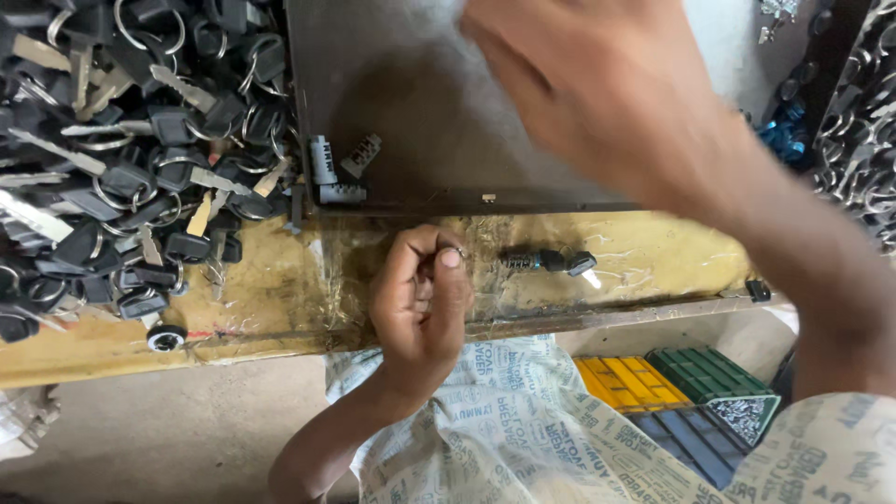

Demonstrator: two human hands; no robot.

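Note:
My left hand (420, 299) rests at the front edge of the worn yellow workbench (271, 280), fingers curled around a small metal part (460, 252) pinched at the thumb tip; the part is too small to name. My right hand (597, 84) is raised and blurred above a dark metal tray (448, 112), its back toward me, so its fingers and anything in them are hidden. A lock cylinder with a black-headed key in it (549, 261) lies on the bench just right of my left hand.
A big heap of black-headed keys on rings (121, 159) fills the left. Small lock cylinders (329, 173) lie in the tray's near left corner. Below the bench at the right are yellow, green and blue crates (691, 392). Metal parts (859, 140) hang at the far right.

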